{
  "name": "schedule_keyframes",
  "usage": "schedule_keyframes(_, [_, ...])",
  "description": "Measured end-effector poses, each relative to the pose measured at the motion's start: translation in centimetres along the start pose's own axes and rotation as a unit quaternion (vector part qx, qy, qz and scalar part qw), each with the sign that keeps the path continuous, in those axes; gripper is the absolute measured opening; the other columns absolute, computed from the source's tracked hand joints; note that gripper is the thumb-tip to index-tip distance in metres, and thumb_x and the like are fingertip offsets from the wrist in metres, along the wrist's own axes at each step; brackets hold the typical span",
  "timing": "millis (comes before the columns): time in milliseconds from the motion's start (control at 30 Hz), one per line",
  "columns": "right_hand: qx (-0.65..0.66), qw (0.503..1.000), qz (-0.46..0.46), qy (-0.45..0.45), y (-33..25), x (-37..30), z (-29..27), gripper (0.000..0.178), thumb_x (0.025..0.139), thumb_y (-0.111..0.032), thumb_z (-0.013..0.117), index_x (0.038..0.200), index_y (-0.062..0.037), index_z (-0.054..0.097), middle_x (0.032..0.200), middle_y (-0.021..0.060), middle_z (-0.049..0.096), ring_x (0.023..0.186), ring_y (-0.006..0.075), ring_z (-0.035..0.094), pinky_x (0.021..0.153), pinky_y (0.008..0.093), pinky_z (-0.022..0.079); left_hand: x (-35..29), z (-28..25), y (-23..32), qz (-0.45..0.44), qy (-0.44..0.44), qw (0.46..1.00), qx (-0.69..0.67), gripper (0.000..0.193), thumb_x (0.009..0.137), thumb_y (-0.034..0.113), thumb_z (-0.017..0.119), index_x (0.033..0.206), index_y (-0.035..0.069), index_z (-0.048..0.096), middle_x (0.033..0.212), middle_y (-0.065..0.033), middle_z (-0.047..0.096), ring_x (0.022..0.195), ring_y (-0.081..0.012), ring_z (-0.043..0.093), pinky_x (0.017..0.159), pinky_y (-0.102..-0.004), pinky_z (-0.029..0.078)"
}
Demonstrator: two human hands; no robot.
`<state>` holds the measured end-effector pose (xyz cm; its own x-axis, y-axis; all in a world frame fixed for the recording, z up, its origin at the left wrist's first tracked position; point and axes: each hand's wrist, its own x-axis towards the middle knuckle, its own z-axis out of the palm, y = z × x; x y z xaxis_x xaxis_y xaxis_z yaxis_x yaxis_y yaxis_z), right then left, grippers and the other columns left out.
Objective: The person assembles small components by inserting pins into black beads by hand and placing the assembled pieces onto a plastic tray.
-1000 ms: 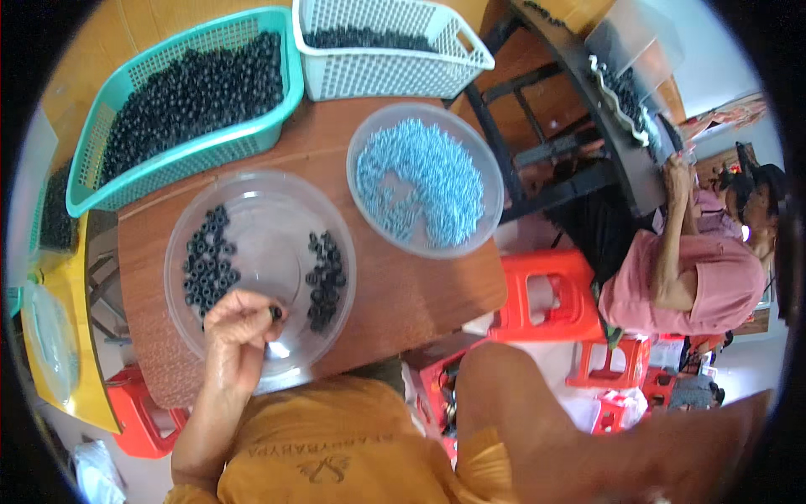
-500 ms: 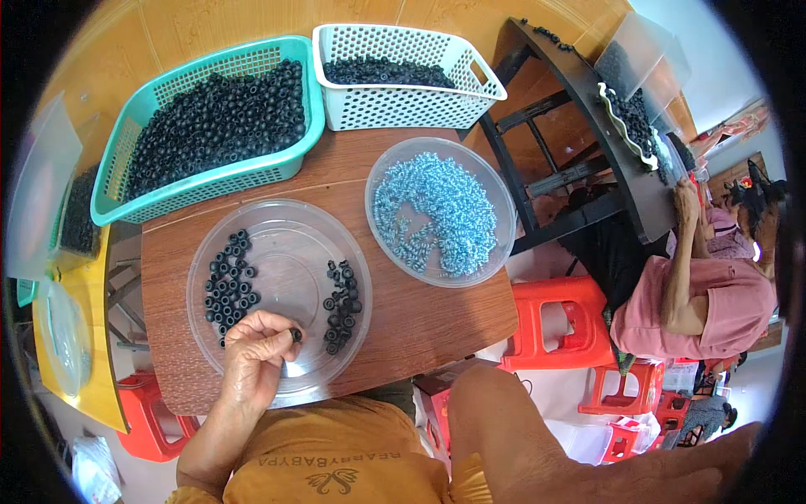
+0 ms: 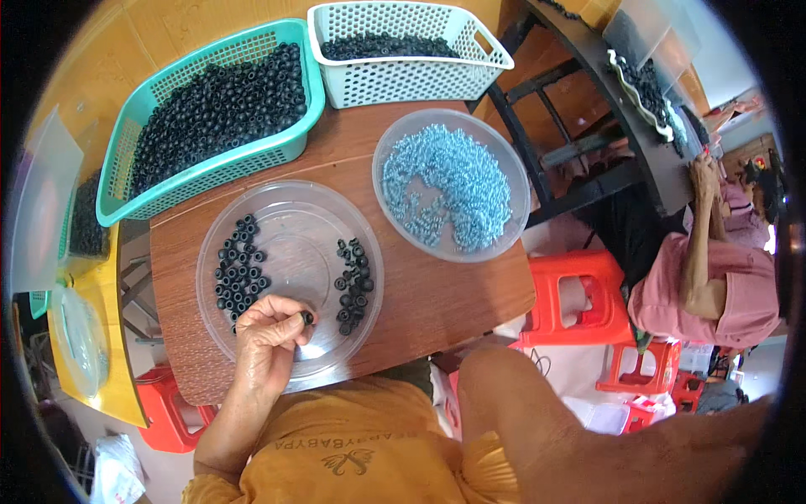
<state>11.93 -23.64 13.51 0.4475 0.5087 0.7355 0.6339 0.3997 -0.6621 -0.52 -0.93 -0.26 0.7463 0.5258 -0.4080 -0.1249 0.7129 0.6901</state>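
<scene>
My left hand (image 3: 273,336) is closed in a pinch over the near rim of a round clear plastic tray (image 3: 290,191). Between its thumb and fingertip is a small black ring-shaped piece (image 3: 307,318). Inside the tray lie two groups of similar pieces: a larger pile (image 3: 239,269) on the left and a smaller pile (image 3: 354,286) on the right. My right forearm (image 3: 537,412) is bent up from the elbow and runs toward the lower right rim; its hand is out of sight. A clear round bowl (image 3: 520,181) of light blue small parts (image 3: 470,181) stands beyond, to the right.
A teal basket (image 3: 201,182) and a white basket (image 3: 395,84), both holding black pieces, stand at the back of the brown table (image 3: 437,302). Red stools (image 3: 579,294) are to the right. A person in a pink shirt (image 3: 714,286) works at a dark table (image 3: 646,160).
The whole view has shifted slightly, with the far things now higher and the near things further right. My left hand keeps its pinch on the black piece; more of the right hand's end has left the picture.
</scene>
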Motion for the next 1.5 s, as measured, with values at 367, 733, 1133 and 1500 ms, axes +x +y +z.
schedule_keyframes(367, [0.002,0.995,0.097,0.018,0.9,-4.1,-10.9,0.007,0.077,0.000,0.066,0.084,-0.0005,0.065,0.090,0.0083,0.064,0.075,0.0150,0.060,0.068,0.0232,0.047,-0.2,-0.1,0.1,0.001,0.005,1.000,0.015,0.011,0.078,0.000,0.070,0.086,-0.004,0.063,0.084,-0.0142,0.067,0.067,-0.0165,0.059,0.063,-0.0260,0.047])
schedule_keyframes(733, [-0.308,0.921,0.174,-0.163,19.8,3.3,0.2,0.020,0.072,0.000,0.067,0.091,-0.0035,0.069,0.079,0.0130,0.062,0.079,0.0292,0.060,0.068,0.0400,0.048,-0.2,-0.2,0.1,-0.006,-0.012,1.000,0.004,0.012,0.078,0.000,0.070,0.085,-0.003,0.062,0.084,-0.0165,0.067,0.062,-0.0148,0.058,0.061,-0.0240,0.048])
schedule_keyframes(1133, [-0.409,0.879,0.093,-0.227,24.6,2.4,-0.3,0.007,0.077,-0.010,0.064,0.079,-0.0036,0.065,0.075,0.0121,0.060,0.079,0.0311,0.059,0.070,0.0424,0.047,-0.2,0.2,0.8,0.007,-0.010,1.000,0.001,0.012,0.077,-0.002,0.070,0.086,-0.004,0.063,0.086,-0.0165,0.068,0.062,-0.0147,0.057,0.060,-0.0236,0.048])
schedule_keyframes(1500, [-0.387,0.879,0.194,-0.202,22.3,3.1,-0.8,0.018,0.081,-0.015,0.063,0.074,0.0020,0.062,0.075,0.0198,0.061,0.076,0.0367,0.060,0.067,0.0470,0.046,-0.2,0.3,0.4,-0.002,-0.007,1.000,-0.007,0.011,0.078,-0.002,0.070,0.087,-0.003,0.063,0.086,-0.0169,0.068,0.062,-0.0149,0.057,0.061,-0.0239,0.047])
